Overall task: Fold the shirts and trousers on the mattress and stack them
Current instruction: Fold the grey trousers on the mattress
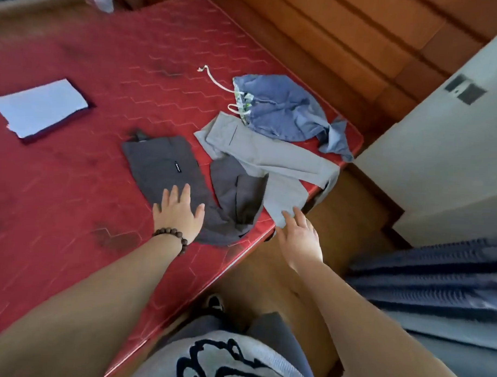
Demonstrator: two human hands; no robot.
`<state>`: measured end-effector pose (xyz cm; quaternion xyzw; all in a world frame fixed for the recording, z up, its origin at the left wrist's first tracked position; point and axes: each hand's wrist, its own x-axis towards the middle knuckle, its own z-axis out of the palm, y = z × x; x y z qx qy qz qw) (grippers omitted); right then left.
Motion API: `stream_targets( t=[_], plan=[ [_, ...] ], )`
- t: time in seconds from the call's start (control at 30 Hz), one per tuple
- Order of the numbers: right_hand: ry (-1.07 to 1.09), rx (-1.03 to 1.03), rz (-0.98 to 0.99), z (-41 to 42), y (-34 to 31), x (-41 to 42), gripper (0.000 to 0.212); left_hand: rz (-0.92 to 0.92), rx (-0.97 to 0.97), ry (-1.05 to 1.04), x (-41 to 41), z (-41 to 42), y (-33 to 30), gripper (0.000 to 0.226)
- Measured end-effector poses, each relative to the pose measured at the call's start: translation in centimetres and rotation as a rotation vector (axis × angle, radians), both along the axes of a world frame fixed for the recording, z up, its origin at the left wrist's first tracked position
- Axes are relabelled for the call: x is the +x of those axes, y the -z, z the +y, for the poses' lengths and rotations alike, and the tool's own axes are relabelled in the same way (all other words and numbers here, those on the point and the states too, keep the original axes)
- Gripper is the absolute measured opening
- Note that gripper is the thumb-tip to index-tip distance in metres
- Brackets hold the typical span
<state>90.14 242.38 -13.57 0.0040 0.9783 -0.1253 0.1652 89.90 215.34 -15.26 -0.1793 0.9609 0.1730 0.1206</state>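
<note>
On the mattress (73, 182) we count three loose garments and one folded stack (40, 107); both hands spread; dark trousers' (163, 168) label unreadable.

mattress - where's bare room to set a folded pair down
Free: the red stretch between the folded stack and dark grey trousers, and ahead of them. Crowded: the right corner, where light grey trousers and blue shorts overlap.

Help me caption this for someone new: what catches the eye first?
The red mattress fills the view, with dark grey trousers, light grey trousers and a blue garment near its right corner. The left hand lies flat on the dark trousers. A folded pile sits far left.
</note>
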Motion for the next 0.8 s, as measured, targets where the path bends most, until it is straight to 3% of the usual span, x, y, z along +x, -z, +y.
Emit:
stream_targets(
  t=[0.47, 0.8],
  plan=[
    [-0.692, 0.026, -0.031, -5.1, 3.0, -24.4, 0.051, -0.076, 0.027, -0.630, -7.7, -0.2, 2.0, 0.067],
    [-1.012, 0.008, -0.069, -8.8, 5.0, -31.1, 0.049, -0.122, 0.040, -0.858, -10.6, 1.1, 3.1, 0.069]
  ],
)
